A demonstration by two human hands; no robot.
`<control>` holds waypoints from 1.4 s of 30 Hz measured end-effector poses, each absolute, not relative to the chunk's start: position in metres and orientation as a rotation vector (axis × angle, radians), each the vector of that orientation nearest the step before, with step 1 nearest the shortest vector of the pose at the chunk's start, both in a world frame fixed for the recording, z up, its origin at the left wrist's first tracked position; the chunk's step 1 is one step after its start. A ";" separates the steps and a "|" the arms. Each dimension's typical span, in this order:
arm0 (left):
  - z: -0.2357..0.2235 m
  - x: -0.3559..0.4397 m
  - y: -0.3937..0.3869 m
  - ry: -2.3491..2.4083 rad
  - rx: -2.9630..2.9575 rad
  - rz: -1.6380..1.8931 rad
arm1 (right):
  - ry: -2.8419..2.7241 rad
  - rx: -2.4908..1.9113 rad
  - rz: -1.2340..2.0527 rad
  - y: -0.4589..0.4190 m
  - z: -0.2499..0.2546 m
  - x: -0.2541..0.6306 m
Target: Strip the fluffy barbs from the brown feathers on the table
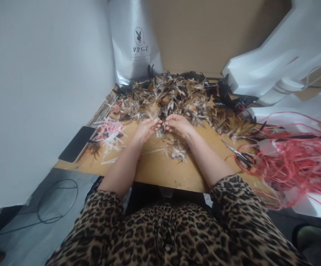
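My left hand is closed in a pinch at the near side of a wide heap of brown, black and white feathers. A golden-brown tuft of feathers rises just above its fingers and seems held there. Close beside it, my right hand is also pinched, with a small dark and whitish feather at its fingertips. The two sets of fingertips almost meet. On the table below them lies a small loose clump of pale feathers.
A phone rests on the table's left edge, beside pink and white strips. Scissors lie at right, next to a tangle of red strips. Behind the heap stands a silver bag; white plastic bags are at back right.
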State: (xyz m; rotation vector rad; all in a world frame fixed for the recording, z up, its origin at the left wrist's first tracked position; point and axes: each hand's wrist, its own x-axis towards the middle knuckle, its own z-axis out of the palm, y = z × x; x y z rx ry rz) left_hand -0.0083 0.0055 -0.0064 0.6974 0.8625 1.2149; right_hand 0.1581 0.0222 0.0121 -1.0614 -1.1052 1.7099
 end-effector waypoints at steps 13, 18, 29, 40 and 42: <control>-0.016 -0.001 0.004 0.825 0.733 1.114 | -1.330 -1.025 1.129 0.016 0.013 0.144; -0.018 0.000 0.003 0.832 0.750 1.105 | -1.341 -1.045 1.028 0.015 0.007 0.141; -0.011 -0.004 0.005 0.857 0.689 1.259 | -1.223 -1.076 1.053 0.020 0.013 0.145; -0.009 -0.021 0.016 0.763 0.530 1.616 | -1.408 -1.143 1.100 0.054 0.039 0.126; -0.006 -0.024 0.016 0.722 0.530 1.633 | -1.526 -1.099 1.091 0.066 0.040 0.116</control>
